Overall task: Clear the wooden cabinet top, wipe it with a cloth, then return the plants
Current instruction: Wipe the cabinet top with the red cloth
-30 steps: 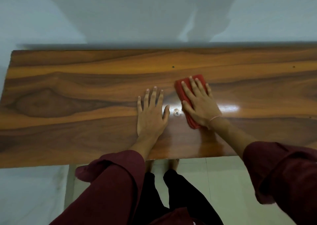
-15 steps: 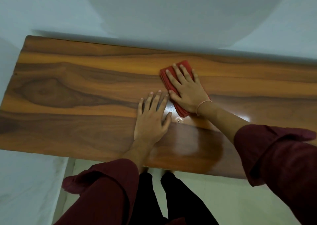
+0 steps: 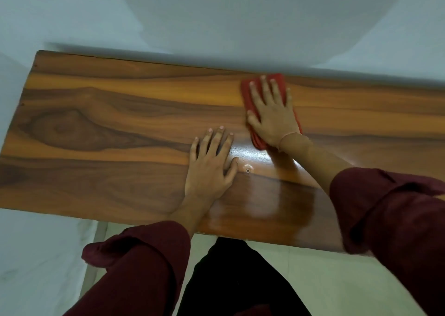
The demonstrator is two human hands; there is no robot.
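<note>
The wooden cabinet top (image 3: 101, 127) fills the middle of the view, glossy brown with dark grain, with no plants on it. My right hand (image 3: 273, 115) lies flat with spread fingers on a folded red cloth (image 3: 248, 96), pressing it onto the wood near the back edge. Most of the cloth is hidden under the palm; its red edges show at the fingertips and beside the wrist. My left hand (image 3: 210, 168) rests flat on the bare wood, just left of and nearer than the cloth, holding nothing.
A pale wall (image 3: 216, 21) runs right behind the cabinet. Light floor tiles (image 3: 301, 279) show below the front edge, with my dark trousers and maroon sleeves over them. A small round mark (image 3: 248, 170) sits in the wood by my left thumb.
My right hand has slid the red cloth away from me toward the back edge of the top. My left hand has stayed flat in place. The view has tilted.
</note>
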